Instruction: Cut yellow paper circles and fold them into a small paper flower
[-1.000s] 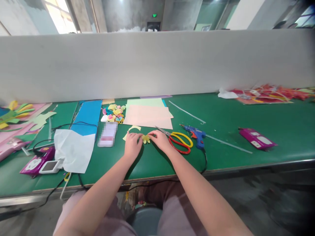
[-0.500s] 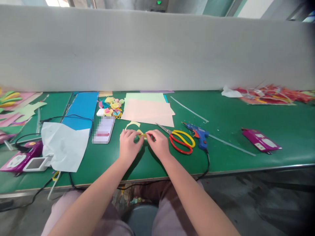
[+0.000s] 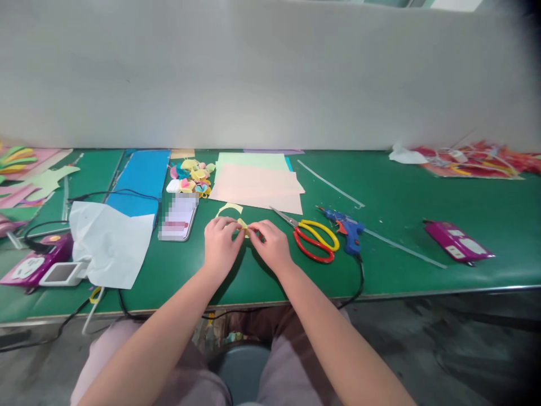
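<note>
A small yellow paper piece [image 3: 242, 224] is pinched between my two hands, just above the green table. My left hand [image 3: 221, 239] has its thumb and fingers closed on the piece's left side. From the right, my right hand [image 3: 270, 242] grips it with thumb and forefinger. Much of the piece is hidden by the fingertips. Right behind my left hand lies a curved pale yellow paper scrap [image 3: 230, 208]. To the right of my right hand rest scissors [image 3: 315, 239] with one red and one yellow handle, their blades partly apart.
A blue glue gun [image 3: 347, 228] with a long glue stick lies beyond the scissors. Pink sheets [image 3: 257, 186], small paper shapes [image 3: 196, 176], a phone [image 3: 178, 217] and white crumpled paper [image 3: 112, 242] surround the hands. A purple pouch [image 3: 459, 242] lies right; a cable crosses the front edge.
The view has tilted down slightly. Both hands stay together, and the yellow paper piece between the fingertips now stands more upright.
</note>
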A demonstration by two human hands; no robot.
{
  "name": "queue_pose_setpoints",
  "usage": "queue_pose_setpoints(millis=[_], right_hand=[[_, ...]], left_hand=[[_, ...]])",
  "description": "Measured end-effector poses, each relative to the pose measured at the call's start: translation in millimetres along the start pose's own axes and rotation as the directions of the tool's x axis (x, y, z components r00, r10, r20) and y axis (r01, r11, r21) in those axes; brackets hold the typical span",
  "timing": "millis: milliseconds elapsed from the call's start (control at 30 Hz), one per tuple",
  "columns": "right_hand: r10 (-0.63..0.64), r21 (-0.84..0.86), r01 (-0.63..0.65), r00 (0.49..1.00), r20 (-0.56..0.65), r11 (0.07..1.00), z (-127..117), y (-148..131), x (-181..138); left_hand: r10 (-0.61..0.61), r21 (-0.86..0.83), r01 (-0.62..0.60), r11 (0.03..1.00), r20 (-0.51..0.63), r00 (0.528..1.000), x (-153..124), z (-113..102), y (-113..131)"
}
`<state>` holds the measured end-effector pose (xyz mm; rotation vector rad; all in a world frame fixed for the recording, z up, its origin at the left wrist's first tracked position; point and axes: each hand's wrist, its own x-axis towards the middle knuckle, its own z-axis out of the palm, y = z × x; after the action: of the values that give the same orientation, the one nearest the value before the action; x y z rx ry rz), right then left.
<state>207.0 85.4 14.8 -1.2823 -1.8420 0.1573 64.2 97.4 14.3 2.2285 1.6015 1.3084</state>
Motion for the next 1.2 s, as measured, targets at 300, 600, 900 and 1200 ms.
queue_pose_setpoints(millis=[300,600,900,1200], right_hand=[[0.155,0.141,-0.151,0.988,-0.019,0.978,-5.5,3.5,1.2],[0.207,0.117,-0.210,0.978,0.042,0.971,-3.8,9.0,0.1],[0.199,-0.007,-0.199,0.974,0.106,0.980,-13.2,20.5,5.7],[0.347,-0.325,-0.345,0.936,-0.052,0.881,-88.3,63.8,-5.9]], left_hand=[[-0.172,-0.144,0.176,0.974,0.038,0.984,3.8,-2.2,-6.6],[-0.308,-0.319,0.338,0.885,0.143,0.941,9.8,-17.1,-15.9],[-0.464,-0.341,0.483,0.807,0.142,0.875,26.4,-54.4,-52.8],[-0.320,-0.236,0.395,0.888,0.301,0.899,18.5,-56.8,-41.8]])
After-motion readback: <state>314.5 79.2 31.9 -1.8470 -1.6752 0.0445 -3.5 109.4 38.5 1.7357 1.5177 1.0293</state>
